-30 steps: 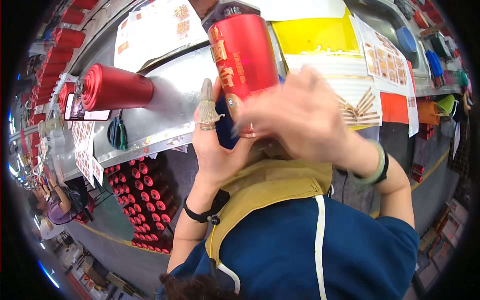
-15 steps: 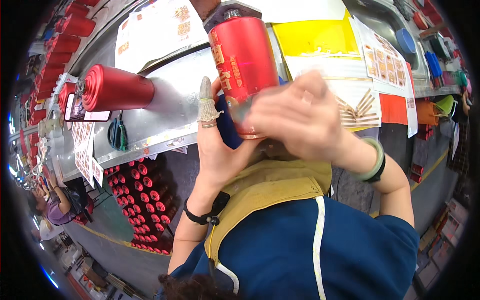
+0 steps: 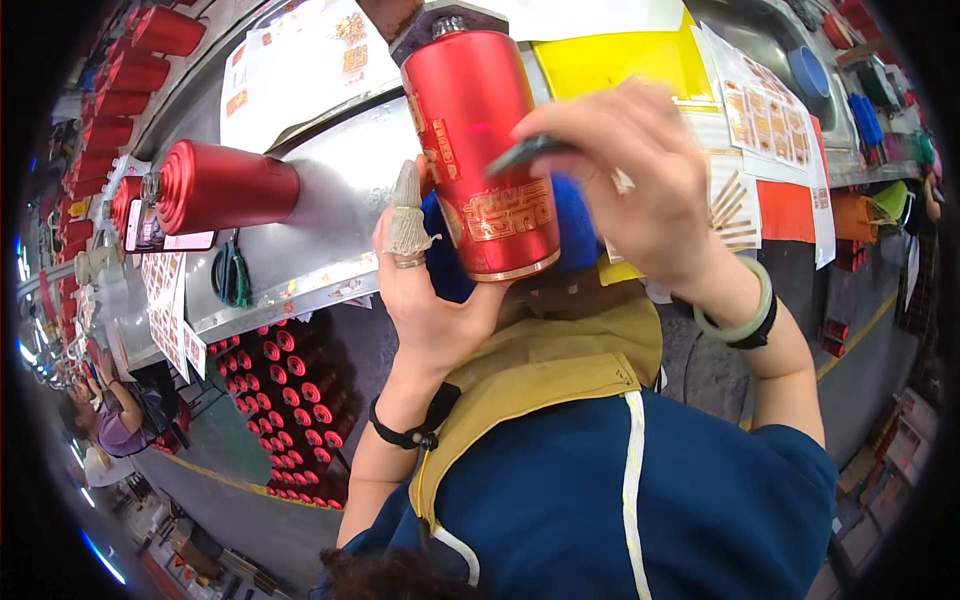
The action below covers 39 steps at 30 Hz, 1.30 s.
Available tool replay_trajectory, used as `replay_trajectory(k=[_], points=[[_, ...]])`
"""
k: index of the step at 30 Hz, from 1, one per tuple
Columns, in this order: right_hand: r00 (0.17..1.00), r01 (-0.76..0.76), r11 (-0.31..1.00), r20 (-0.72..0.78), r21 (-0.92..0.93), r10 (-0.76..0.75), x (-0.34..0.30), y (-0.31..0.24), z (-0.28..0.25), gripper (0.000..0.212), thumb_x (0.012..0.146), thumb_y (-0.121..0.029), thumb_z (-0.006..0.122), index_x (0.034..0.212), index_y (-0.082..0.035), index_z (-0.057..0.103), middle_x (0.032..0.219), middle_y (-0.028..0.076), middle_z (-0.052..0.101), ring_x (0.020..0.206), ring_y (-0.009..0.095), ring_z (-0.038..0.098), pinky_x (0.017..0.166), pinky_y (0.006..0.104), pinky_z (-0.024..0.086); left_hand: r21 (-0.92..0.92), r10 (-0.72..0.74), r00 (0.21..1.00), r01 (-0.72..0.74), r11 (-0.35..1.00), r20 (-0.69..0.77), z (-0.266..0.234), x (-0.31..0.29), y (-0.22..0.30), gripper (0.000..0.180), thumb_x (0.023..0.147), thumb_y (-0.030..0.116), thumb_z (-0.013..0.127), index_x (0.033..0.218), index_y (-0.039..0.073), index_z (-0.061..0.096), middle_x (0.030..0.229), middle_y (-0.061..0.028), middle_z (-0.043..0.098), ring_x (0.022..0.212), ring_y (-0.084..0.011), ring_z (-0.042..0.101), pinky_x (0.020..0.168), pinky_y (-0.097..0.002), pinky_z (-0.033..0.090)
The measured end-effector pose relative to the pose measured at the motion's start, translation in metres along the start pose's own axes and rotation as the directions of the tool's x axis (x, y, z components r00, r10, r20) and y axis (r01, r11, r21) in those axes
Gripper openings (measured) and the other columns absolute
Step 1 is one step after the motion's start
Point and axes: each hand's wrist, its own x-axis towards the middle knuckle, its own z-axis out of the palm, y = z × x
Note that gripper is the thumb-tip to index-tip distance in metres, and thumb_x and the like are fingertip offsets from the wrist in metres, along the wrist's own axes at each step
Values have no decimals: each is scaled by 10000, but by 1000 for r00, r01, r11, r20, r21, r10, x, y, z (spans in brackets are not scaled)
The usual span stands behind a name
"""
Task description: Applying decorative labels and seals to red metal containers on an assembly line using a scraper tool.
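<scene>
A shiny red bottle with gold lettering lies tilted before me, its clear neck pointing away. My left hand steadies its near left side, the thumb by the base and a knitted cot on one finger. Near the base, a gold emblem shows on the red surface. My right hand, partly blurred, grips a dark, flat, scraper-like tool whose tip hovers over or touches the bottle; I cannot tell which. Blue cloth or padding shows beneath the bottle.
Another red bottle lies at left, beside a phone and dark-handled scissors. Sticker sheets and a yellow sheet cover the right side. Many red bottles stand below the table; a person sits far left.
My right hand has lifted up and to the right from the lower bottle, uncovering the gold emblem and the dark tool. The bottle and my left hand have shifted slightly left.
</scene>
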Motion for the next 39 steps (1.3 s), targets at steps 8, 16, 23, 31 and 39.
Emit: replay_trajectory(k=[8,16,23,31,39], points=[[975,-87,984,214,154,52,-11,-36,-13,268,754,-46,776,1007,-133,781,916,-9,746,748,177,601,762,327,438,13,-41,988,40,999,149,-7,-4,-4,863,831,105,815,1539,-92,362,1425,-217,583,1284,-273,597,1099,-391,451],[968,138,977,188,162,-168,-36,-29,-16,240,750,-168,742,989,-188,762,941,-36,719,790,135,591,735,319,422,6,-61,980,61,998,189,-8,-4,-12,841,832,81,795,1541,-85,374,1489,-218,536,1370,-295,534,1142,-401,408],[1000,5,997,-1,-76,-5,-12,-3,-6,197,785,-70,747,968,-143,757,917,5,730,744,200,599,759,344,414,-65,-57,984,68,996,169,-7,-9,-15,837,787,108,857,1493,-54,437,1471,-247,507,1366,-423,492,1126,-477,419],[977,-192,970,123,148,175,-18,-29,-31,257,768,-79,827,1013,-72,751,919,46,735,790,230,647,738,344,474,112,92,996,-91,990,-1,-4,-9,-5,767,756,65,864,1450,-26,547,1499,-216,532,1315,-367,574,1095,-430,461],[951,-253,942,-121,219,284,-14,-14,-36,212,882,-33,786,1079,-4,712,955,90,704,830,185,656,739,279,518,387,114,978,-175,905,177,-8,3,21,626,815,105,789,1414,213,646,1479,-293,478,1250,-439,561,1057,-544,453]])
